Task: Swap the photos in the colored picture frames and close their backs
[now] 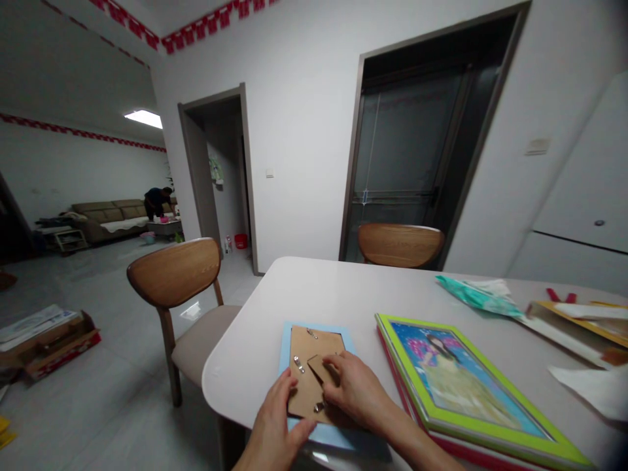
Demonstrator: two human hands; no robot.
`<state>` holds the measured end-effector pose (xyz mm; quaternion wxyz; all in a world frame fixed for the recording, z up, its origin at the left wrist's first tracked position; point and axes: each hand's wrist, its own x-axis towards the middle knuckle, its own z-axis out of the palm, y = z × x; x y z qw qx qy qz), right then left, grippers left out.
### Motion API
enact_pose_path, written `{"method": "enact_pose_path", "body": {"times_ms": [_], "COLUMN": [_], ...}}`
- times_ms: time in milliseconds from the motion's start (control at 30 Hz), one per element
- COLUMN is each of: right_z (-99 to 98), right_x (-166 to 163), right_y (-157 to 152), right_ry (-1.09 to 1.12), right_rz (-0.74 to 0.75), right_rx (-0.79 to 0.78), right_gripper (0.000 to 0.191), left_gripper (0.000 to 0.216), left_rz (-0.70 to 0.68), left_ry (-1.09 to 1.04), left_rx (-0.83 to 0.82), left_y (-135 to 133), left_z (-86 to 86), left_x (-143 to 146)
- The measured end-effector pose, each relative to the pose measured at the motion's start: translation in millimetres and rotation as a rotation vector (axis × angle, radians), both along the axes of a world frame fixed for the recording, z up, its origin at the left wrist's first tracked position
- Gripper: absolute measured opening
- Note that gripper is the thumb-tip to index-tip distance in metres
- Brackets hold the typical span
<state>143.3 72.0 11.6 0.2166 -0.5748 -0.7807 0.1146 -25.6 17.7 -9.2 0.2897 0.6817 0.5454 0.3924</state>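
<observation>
A light blue picture frame (347, 335) lies face down at the table's near edge. Its brown backing board (300, 340) faces up, with several small metal fittings (299, 364) on it. My right hand (360, 389) pinches the cardboard stand flap (316, 366) in the middle of the backing, and a dark gap shows along the flap's edge. With fingers apart, my left hand (279, 418) rests along the frame's lower left side. Right of my hands, a lime green frame (417, 386) with a picture of a figure in a long dress lies on top of a red-edged frame.
The white table (294, 288) carries a green and white plastic wrapper (478, 296), an open cardboard package (574, 333) and white paper (593, 386). Wooden chairs (176, 271) stand left and behind. A cardboard box (59, 353) is on the floor. A person (157, 203) bends near a far sofa.
</observation>
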Motion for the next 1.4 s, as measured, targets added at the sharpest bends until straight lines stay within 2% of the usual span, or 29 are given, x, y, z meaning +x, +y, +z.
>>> {"method": "enact_pose_path", "body": {"times_ms": [100, 200, 300, 433, 567, 633, 733, 833, 900, 967, 1000, 1100, 1167, 1267, 1333, 1400], "right_z": [14.6, 27.2, 26.3, 0.8, -25.7, -31.2, -28.9, -15.7, -1.9, 14.0, 21.7, 38.9, 42.0, 33.6, 22.5, 9.8], "right_x": [-7.9, -17.4, -11.6, 20.0, 38.1, 38.6, 38.2, 38.8, 36.7, 31.1, 27.4, 16.9, 13.8, 17.0, 22.9, 29.6], "right_y": [-4.8, -13.4, -13.6, -2.3, 6.7, 10.6, 17.2, 19.5, 15.3, 7.2, 2.5, -8.9, -11.5, -7.7, -2.4, 2.7], "right_ry": [0.049, 0.136, 0.194, 0.054, -0.095, -0.102, -0.029, 0.219, 0.539, 0.887, 1.034, 1.281, 1.320, 1.234, 1.089, 0.843], "right_rz": [0.020, 0.096, 0.117, -0.091, -0.211, -0.231, -0.276, -0.330, -0.305, -0.233, -0.197, -0.155, -0.128, -0.116, -0.158, -0.212], "right_rx": [0.027, 0.061, 0.069, 0.047, -0.017, -0.037, -0.032, -0.093, -0.265, -0.461, -0.523, -0.549, -0.544, -0.517, -0.449, -0.335], "right_gripper": [0.027, 0.028, 0.032, 0.041, 0.047, 0.050, 0.053, 0.056, 0.059, 0.062, 0.064, 0.072, 0.074, 0.075, 0.073, 0.065], "left_gripper": [0.047, 0.053, 0.050, 0.041, 0.037, 0.040, 0.045, 0.041, 0.039, 0.042, 0.044, 0.056, 0.056, 0.051, 0.046, 0.039], "left_rz": [0.070, 0.065, 0.145, 0.311, 0.430, 0.465, 0.499, 0.522, 0.489, 0.357, 0.257, -0.015, -0.080, -0.075, 0.035, 0.220], "left_ry": [-0.334, -0.667, -0.790, -0.739, -0.446, -0.313, -0.196, -0.100, -0.046, 0.047, 0.074, 0.136, 0.143, 0.147, 0.129, 0.092], "left_rx": [-0.042, -0.176, -0.236, -0.233, -0.189, -0.162, -0.090, 0.015, 0.100, 0.213, 0.220, 0.232, 0.308, 0.434, 0.460, 0.414], "left_y": [8.9, 18.2, 22.0, 20.7, 23.1, 26.2, 29.9, 28.0, 22.2, 13.5, 8.9, -1.6, -3.6, -0.9, 2.0, 4.0], "left_z": [9.8, 16.4, 17.2, 4.6, -13.9, -18.8, -19.0, -14.1, -8.6, -0.7, 4.0, 19.0, 28.0, 39.9, 46.8, 51.1], "left_x": [2.4, -4.3, -26.9, -70.1, -101.6, -110.5, -116.0, -105.0, -82.8, -48.6, -28.8, 27.2, 50.4, 54.9, 41.3, 20.6]}}
